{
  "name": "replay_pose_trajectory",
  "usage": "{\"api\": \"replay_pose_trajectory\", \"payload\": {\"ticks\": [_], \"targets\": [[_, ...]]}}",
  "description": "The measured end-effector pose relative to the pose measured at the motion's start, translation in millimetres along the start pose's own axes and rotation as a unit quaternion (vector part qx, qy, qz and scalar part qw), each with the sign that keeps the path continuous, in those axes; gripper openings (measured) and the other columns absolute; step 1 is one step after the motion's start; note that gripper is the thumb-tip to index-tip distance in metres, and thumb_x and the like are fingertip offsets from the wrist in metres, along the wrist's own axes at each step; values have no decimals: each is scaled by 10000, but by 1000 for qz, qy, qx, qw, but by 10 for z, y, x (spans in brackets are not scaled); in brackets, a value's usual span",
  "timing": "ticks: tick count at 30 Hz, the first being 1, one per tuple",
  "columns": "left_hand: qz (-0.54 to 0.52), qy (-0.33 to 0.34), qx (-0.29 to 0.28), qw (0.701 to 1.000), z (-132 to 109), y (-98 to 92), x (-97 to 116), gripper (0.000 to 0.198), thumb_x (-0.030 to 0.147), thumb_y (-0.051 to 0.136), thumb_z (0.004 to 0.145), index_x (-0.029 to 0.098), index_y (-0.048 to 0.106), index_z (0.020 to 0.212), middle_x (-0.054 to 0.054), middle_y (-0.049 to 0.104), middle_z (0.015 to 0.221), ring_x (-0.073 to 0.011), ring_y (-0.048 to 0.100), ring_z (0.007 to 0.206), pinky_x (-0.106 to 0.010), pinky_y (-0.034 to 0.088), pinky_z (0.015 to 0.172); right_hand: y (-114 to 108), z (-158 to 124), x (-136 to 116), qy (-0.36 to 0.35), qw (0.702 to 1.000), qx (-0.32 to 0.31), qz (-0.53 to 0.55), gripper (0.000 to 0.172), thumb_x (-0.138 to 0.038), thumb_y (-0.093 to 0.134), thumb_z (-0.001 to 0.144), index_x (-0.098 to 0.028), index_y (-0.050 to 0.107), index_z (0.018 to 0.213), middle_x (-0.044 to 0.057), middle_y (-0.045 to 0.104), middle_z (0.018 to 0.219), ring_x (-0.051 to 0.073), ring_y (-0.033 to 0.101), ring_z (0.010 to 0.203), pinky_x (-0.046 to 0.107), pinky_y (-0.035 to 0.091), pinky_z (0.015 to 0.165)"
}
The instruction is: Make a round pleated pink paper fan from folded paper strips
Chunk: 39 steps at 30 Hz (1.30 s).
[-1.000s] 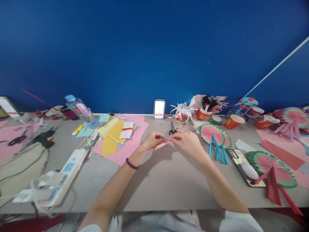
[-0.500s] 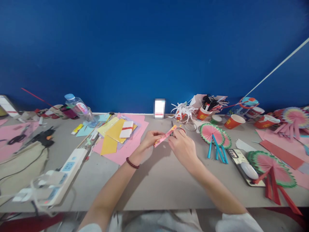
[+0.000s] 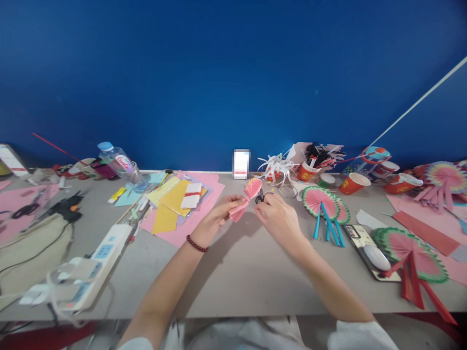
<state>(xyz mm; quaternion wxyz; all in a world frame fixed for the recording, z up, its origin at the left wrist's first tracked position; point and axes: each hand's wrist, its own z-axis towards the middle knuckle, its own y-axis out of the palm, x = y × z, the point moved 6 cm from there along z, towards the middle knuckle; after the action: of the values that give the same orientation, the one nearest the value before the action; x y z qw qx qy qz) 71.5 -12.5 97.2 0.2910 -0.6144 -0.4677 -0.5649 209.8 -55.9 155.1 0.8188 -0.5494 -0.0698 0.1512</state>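
Between my hands is a pink pleated paper piece (image 3: 239, 210), pinched at its middle and fanned out at both ends, with a yellowish upper edge. My left hand (image 3: 223, 214), with a dark red beaded bracelet at the wrist, closes its fingertips on the left side of the paper. My right hand (image 3: 278, 214) is curled around a pair of scissors (image 3: 260, 198) with dark handles; most of the scissors is hidden by the fingers. A small gap separates this hand from the paper.
To the right lie a pleated fan with blue strips (image 3: 321, 203), another with red strips (image 3: 412, 253), and a mouse (image 3: 377, 256) on a phone. Red paper cups (image 3: 354, 183) stand behind. Leftward are pink and yellow papers (image 3: 164, 221), a bottle (image 3: 122, 163) and a power strip (image 3: 104, 262).
The folded strip has turned and spread into a bow-like shape in my left hand. My right hand with the scissors has drawn slightly away from the paper.
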Motion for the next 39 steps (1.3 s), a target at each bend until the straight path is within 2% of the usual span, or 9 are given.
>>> {"api": "replay_pose_trajectory", "payload": {"ticks": [3, 6, 12, 17, 21, 27, 30, 33, 39], "targets": [[-9, -21, -27, 999, 65, 44, 9, 333, 454, 708, 678, 189, 671, 876, -22, 544, 673, -80, 416, 497, -251, 161, 407, -15, 2, 32, 7, 1000, -4, 11, 210, -192, 507, 868, -207, 656, 719, 43, 583, 786, 163, 500, 818, 269, 273, 547], [-23, -38, -30, 999, 123, 41, -38, 315, 447, 735, 643, 199, 675, 828, -20, 547, 659, -88, 443, 497, -245, 193, 405, -40, 8, 56, 16, 999, -10, 26, 205, -191, 509, 861, -215, 665, 731, 43, 594, 804, 165, 511, 833, 265, 284, 547], [-58, -23, 14, 998, 175, -62, -108, 285, 416, 748, 636, 225, 681, 837, -53, 630, 809, -191, 593, 763, -265, 397, 571, -99, 40, 129, 30, 994, -21, 98, 201, -193, 512, 852, -228, 686, 756, 26, 595, 771, 150, 533, 782, 239, 304, 563], [-99, -46, 8, 994, 185, -22, -84, 229, 357, 777, 609, 206, 652, 728, -47, 633, 800, -205, 594, 800, -277, 414, 616, -88, 72, 178, 28, 982, -19, 187, 180, -227, 531, 845, -223, 704, 795, 16, 596, 737, 130, 531, 678, 226, 335, 588], [-114, -41, 47, 992, 135, -32, -57, 292, 365, 795, 595, 207, 657, 798, -55, 651, 864, -211, 599, 832, -277, 420, 634, -72, 74, 161, 22, 979, -20, 204, 187, -235, 532, 842, -213, 706, 779, 15, 577, 708, 124, 518, 639, 223, 343, 588], [-127, -18, -5, 992, 160, 25, -34, 289, 382, 797, 594, 208, 663, 781, -53, 654, 870, -187, 593, 796, -269, 419, 639, -61, 76, 168, 22, 979, -30, 199, 188, -250, 530, 840, -219, 704, 775, 11, 577, 705, 123, 519, 636, 224, 349, 589], [-119, -25, 4, 993, 192, -7, -55, 297, 381, 804, 585, 204, 664, 778, -55, 646, 849, -173, 582, 757, -253, 407, 605, -44, 86, 191, 24, 978, -33, 202, 192, -257, 526, 842, -221, 702, 775, 9, 581, 701, 123, 521, 634, 224, 350, 584], [-104, -24, 1, 994, 206, -17, -63, 291, 393, 794, 594, 198, 665, 767, -32, 623, 775, -135, 557, 681, -232, 374, 563, -39, 96, 210, 24, 977, -34, 211, 195, -259, 523, 843, -219, 703, 780, 17, 598, 718, 127, 529, 639, 229, 360, 592], [-134, -6, -59, 989, 193, 72, -9, 259, 388, 770, 627, 169, 648, 691, 34, 526, 615, -52, 434, 512, -211, 299, 500, -45, 107, 238, 26, 968, -40, 247, 192, -262, 525, 843, -205, 700, 787, 30, 626, 741, 134, 532, 641, 240, 378, 611]]}}
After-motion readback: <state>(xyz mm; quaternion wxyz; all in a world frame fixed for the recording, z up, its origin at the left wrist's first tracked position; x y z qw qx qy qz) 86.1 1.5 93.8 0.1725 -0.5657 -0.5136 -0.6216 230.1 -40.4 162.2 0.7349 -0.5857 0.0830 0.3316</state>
